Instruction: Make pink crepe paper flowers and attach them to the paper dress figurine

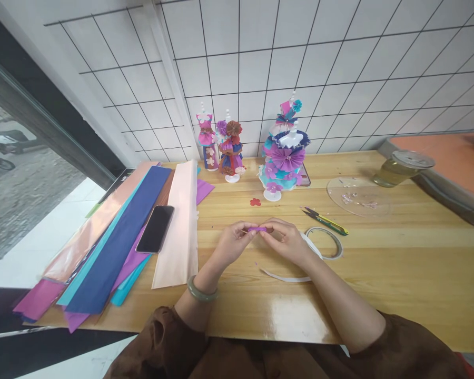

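Note:
A small strip of purple paper (257, 229) is pinched between my two hands above the middle of the wooden table (229, 310). My left hand (234, 243) grips its left end, and my right hand (286, 242) has closed on its right end. A red paper flower (255, 202) lies just beyond my fingers. Beside my right hand rests a roll of white tape (338, 245), with a loose white strip (282, 277) curving under my forearm. Yellow-and-black snips (327, 221) lie behind the roll.
Coloured paper sheets (120, 247) and a black phone (155, 229) cover the left side. Small mannequins in paper dresses (286, 158) stand near the tiled wall. At the back right are a clear plate with small beads (353, 199) and a lidded cup (397, 169).

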Demonstrator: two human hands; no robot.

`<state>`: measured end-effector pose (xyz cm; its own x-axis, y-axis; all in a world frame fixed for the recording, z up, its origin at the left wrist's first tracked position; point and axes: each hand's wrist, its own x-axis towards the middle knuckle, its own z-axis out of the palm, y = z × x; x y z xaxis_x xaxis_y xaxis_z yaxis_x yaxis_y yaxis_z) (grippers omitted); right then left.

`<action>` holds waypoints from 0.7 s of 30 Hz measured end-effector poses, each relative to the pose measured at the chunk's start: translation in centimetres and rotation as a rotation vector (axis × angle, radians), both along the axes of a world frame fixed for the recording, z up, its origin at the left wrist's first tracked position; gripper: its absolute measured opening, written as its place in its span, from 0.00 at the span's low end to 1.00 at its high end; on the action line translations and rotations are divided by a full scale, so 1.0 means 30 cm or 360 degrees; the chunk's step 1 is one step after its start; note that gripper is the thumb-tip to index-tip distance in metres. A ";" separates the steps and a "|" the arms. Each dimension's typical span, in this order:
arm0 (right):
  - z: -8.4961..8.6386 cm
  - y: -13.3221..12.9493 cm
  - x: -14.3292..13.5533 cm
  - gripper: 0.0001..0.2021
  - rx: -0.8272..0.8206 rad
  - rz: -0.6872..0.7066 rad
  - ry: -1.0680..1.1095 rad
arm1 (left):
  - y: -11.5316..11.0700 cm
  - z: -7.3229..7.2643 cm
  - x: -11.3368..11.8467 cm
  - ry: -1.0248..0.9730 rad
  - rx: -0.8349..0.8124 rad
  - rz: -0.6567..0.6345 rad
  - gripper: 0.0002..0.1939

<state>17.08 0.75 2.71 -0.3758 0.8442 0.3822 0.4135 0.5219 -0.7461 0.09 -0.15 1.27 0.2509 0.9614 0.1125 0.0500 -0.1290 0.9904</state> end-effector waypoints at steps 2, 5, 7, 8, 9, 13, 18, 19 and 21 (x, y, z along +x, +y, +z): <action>-0.005 0.005 0.003 0.06 0.0018 -0.0015 0.0012 | 0.000 0.003 0.000 0.0000 -0.0015 0.0051 0.13; -0.011 0.011 0.006 0.08 0.0069 -0.0046 0.0061 | -0.001 0.008 0.001 0.0003 -0.0022 0.0090 0.13; -0.014 0.013 0.006 0.11 0.0103 -0.0050 0.0072 | -0.002 0.009 0.004 -0.0009 -0.0020 0.0072 0.12; -0.015 0.014 0.005 0.12 0.0115 -0.0043 0.0069 | -0.003 0.010 0.006 -0.0016 -0.0021 0.0056 0.12; -0.017 0.014 0.005 0.12 0.0121 -0.0034 0.0066 | -0.004 0.010 0.008 -0.0023 -0.0024 0.0044 0.12; -0.026 0.013 0.005 0.11 0.0049 -0.0049 0.0091 | -0.007 0.015 0.015 -0.0048 -0.0055 0.0023 0.13; -0.029 0.015 0.008 0.13 -0.0181 -0.0128 0.0146 | -0.008 0.014 0.013 -0.0059 -0.0101 0.0053 0.13; -0.028 0.015 0.009 0.13 -0.0224 -0.0126 0.0177 | -0.008 0.011 0.012 -0.0063 -0.0106 0.0056 0.13; -0.025 0.016 0.008 0.14 -0.0297 -0.0100 0.0240 | -0.006 0.005 0.011 -0.0073 -0.0111 0.0067 0.13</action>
